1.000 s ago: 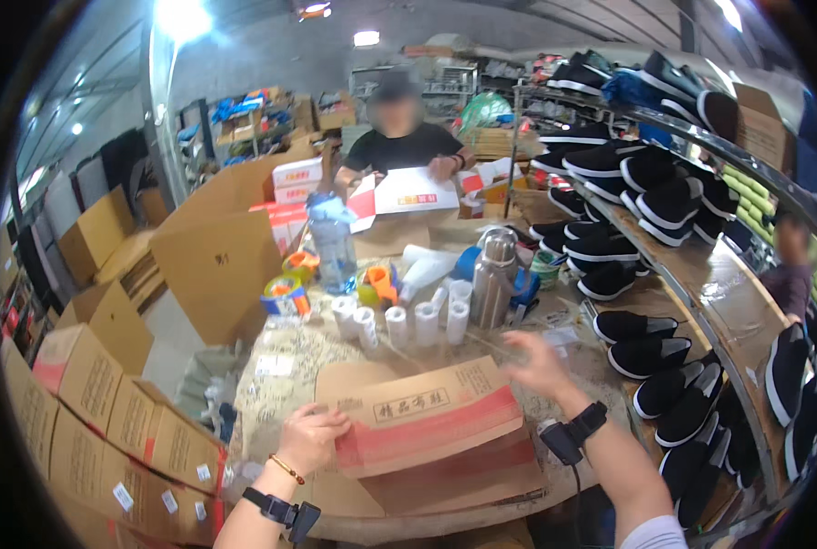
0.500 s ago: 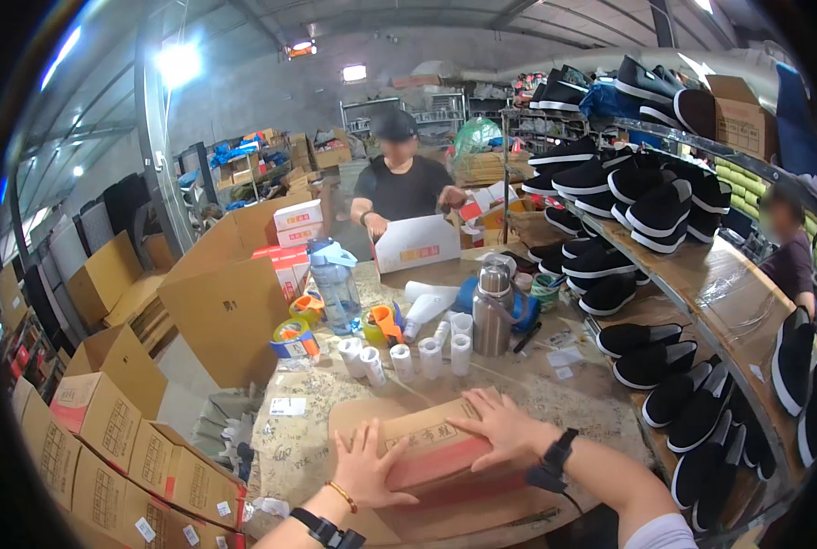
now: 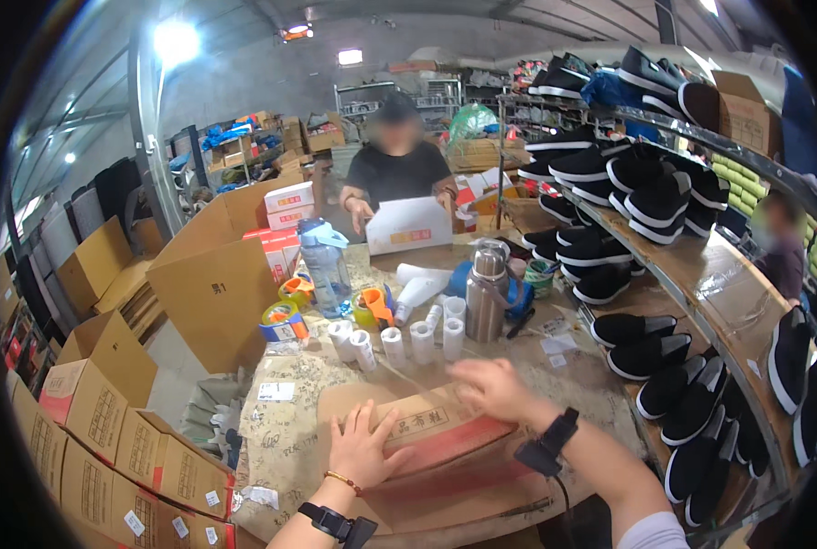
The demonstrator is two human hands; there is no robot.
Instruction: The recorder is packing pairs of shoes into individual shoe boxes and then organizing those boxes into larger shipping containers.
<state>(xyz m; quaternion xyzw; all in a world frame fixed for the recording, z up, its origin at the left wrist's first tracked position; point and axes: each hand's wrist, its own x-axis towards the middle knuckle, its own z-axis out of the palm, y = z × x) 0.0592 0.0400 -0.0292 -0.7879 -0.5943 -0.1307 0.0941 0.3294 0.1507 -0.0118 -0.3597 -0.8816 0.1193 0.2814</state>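
A brown cardboard carton with a red band (image 3: 454, 437) lies on the table in front of me, its flaps low and partly folded. My left hand (image 3: 364, 444) rests on its left end, fingers spread over the board. At the carton's far right edge is my right hand (image 3: 498, 392), its fingers bent and blurred, so I cannot tell whether they grip anything. Dark wrist devices sit on both my wrists. Just beyond the carton stand several small white rolls (image 3: 393, 348), beside a steel thermos (image 3: 487, 297).
Tape dispensers (image 3: 283, 322) and a blue bottle (image 3: 324, 270) stand at the table's left. Across it, a person (image 3: 399, 165) handles a white box (image 3: 410, 226). Racks of black shoes (image 3: 662, 206) line the right; cartons (image 3: 97, 412) are stacked at the left.
My right hand has lifted off the carton's top to its far edge, its fingers now bent. My left hand stays on the board. The person opposite has lowered the white box slightly.
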